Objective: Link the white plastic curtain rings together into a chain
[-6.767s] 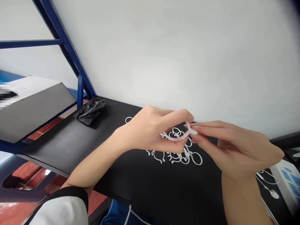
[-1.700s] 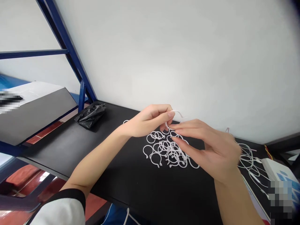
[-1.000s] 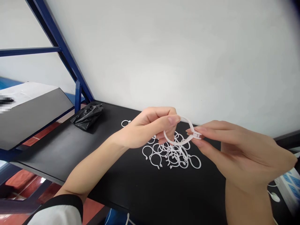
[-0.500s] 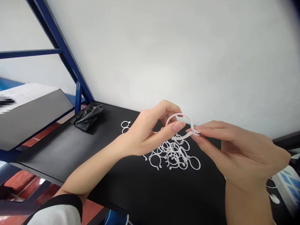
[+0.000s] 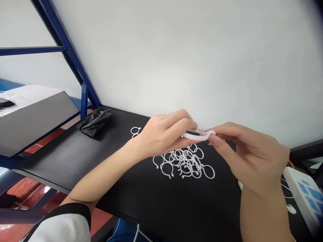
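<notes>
Both hands hold one white plastic ring [image 5: 199,135] in the air above a black table [image 5: 141,195]. My left hand [image 5: 164,134] pinches the ring's left side. Thumb and forefinger of my right hand [image 5: 242,154] pinch its right end, where the clasp is. The ring lies almost flat, seen edge-on. Below it a pile of several white rings [image 5: 185,163] rests on the table. Two more rings [image 5: 135,131] lie apart, left of my left hand.
A crumpled black plastic bag [image 5: 95,121] sits at the table's back left. A blue metal frame [image 5: 75,70] rises by the white wall. A white power strip [image 5: 304,195] and thin white cables lie at the right edge. A second dark table [image 5: 32,117] stands on the left.
The ring has tilted from upright to nearly flat between my hands. My left fingers have closed over its left side. Both hands rose slightly.
</notes>
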Motion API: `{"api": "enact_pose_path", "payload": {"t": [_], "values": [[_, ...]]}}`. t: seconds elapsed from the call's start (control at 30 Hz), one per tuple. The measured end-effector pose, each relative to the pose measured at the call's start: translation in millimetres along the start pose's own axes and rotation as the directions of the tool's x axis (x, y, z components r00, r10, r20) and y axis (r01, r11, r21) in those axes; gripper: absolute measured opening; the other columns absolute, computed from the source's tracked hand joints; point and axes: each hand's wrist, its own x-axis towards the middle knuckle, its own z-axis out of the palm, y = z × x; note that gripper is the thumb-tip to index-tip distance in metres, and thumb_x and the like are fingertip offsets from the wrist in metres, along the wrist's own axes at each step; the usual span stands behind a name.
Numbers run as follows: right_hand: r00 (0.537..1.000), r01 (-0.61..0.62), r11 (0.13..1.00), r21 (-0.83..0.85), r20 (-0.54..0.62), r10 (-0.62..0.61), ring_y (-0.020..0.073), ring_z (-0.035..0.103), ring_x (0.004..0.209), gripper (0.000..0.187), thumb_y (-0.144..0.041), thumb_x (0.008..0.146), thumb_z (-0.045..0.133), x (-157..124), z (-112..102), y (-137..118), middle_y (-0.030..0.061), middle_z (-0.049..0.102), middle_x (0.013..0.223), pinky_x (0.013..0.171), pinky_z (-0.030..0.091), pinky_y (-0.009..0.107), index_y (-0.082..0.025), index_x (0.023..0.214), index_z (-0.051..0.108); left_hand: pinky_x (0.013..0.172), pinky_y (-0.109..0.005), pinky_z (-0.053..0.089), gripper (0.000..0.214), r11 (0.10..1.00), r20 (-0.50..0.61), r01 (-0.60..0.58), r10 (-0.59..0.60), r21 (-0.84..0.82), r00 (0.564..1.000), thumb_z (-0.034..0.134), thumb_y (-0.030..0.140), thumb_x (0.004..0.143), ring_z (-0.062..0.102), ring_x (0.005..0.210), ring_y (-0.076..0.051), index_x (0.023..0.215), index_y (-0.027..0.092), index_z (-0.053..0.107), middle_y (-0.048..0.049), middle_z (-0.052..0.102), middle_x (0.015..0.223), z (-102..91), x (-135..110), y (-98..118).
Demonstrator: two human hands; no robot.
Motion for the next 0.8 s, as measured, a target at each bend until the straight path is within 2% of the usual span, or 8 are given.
{"api": "enact_pose_path", "payload": {"t": [0.13,0.27,0.43,0.53,0.6,0.67,0.73,0.8], "values": [[0.999,-0.024,0.999,0.030,0.025,0.023,0.0115,0.062,0.058,0.016,-0.016,0.088,0.068,-0.5,3.5,1.6,-0.0049,0.068,0.071,0.049,0.049,0.027,-0.029,0.095,0.073,0.047,-0.022,0.030,0.031,0.981,0.031,0.022,-0.017,-0.190,0.999,0.037,0.032,0.103,0.038,0.048,-0.007,0.077,0.019,0.048,0.0031,0.050,0.060,-3.5,-0.9,1.8],[0.998,-0.056,0.996,0.064,-0.014,0.057,0.0123,0.067,0.062,0.018,-0.016,0.086,0.071,-2.2,6.5,1.7,-0.0044,0.072,0.078,0.054,0.055,0.027,-0.030,0.097,0.073,0.047,-0.021,0.031,0.036,0.884,0.176,0.174,-0.106,-0.434,0.979,0.050,0.044,0.098,0.037,0.050,-0.006,0.073,0.018,0.047,0.0039,0.048,0.061,-8.1,0.4,5.7],[0.998,-0.059,0.993,0.098,-0.021,0.062,0.0159,0.071,0.068,0.027,-0.015,0.081,0.075,-4.3,10.0,3.7,-0.0034,0.075,0.085,0.057,0.060,0.031,-0.032,0.102,0.073,0.050,-0.023,0.034,0.049,0.727,0.321,0.405,-0.262,-0.554,0.910,0.033,0.044,0.103,0.038,0.051,-0.008,0.064,0.017,0.044,0.0021,0.045,0.057,-12.1,3.6,12.4],[0.999,0.009,0.996,0.084,-0.051,-0.005,0.0161,0.070,0.065,0.029,-0.011,0.080,0.075,-3.9,10.7,5.7,-0.0041,0.076,0.082,0.056,0.060,0.032,-0.033,0.099,0.074,0.051,-0.024,0.038,0.052,0.593,0.421,0.512,-0.298,-0.622,0.857,0.031,0.047,0.103,0.041,0.052,-0.008,0.063,0.018,0.045,0.0014,0.046,0.056,-13.5,5.0,15.2],[0.996,0.054,0.997,0.060,-0.070,-0.049,0.0163,0.069,0.064,0.030,-0.009,0.080,0.074,-2.8,10.1,6.6,-0.0041,0.076,0.080,0.055,0.059,0.033,-0.034,0.098,0.074,0.051,-0.023,0.041,0.048,0.539,0.443,0.537,-0.306,-0.649,0.843,0.034,0.046,0.103,0.045,0.053,-0.008,0.068,0.017,0.048,0.0014,0.048,0.059,-13.6,5.4,15.4],[0.994,0.087,0.995,0.042,-0.076,-0.084,0.0169,0.069,0.065,0.030,-0.009,0.080,0.074,-1.7,8.9,7.1,-0.0037,0.075,0.080,0.054,0.058,0.033,-0.034,0.097,0.074,0.051,-0.021,0.042,0.034,0.530,0.411,0.520,-0.318,-0.669,0.854,0.042,0.044,0.101,0.048,0.054,-0.007,0.082,0.018,0.053,0.0022,0.051,0.064,-12.9,5.1,14.4],[0.992,0.105,0.994,0.032,-0.073,-0.103,0.0174,0.070,0.066,0.029,-0.010,0.080,0.074,-1.0,7.5,7.0,-0.0033,0.075,0.080,0.053,0.057,0.033,-0.034,0.096,0.074,0.052,-0.020,0.044,0.024,0.582,0.348,0.471,-0.318,-0.663,0.882,0.056,0.043,0.095,0.051,0.057,-0.008,0.100,0.019,0.052,0.0035,0.052,0.068,-11.8,4.1,12.7],[0.993,0.100,0.995,0.023,-0.064,-0.099,0.0173,0.069,0.065,0.028,-0.010,0.080,0.074,-0.8,6.3,6.6,-0.0034,0.075,0.080,0.053,0.057,0.033,-0.033,0.096,0.074,0.055,-0.019,0.046,0.041,0.674,0.291,0.412,-0.292,-0.613,0.911,0.071,0.042,0.086,0.054,0.061,-0.008,0.114,0.021,0.049,0.0036,0.056,0.072,-10.8,2.7,11.1]]}}
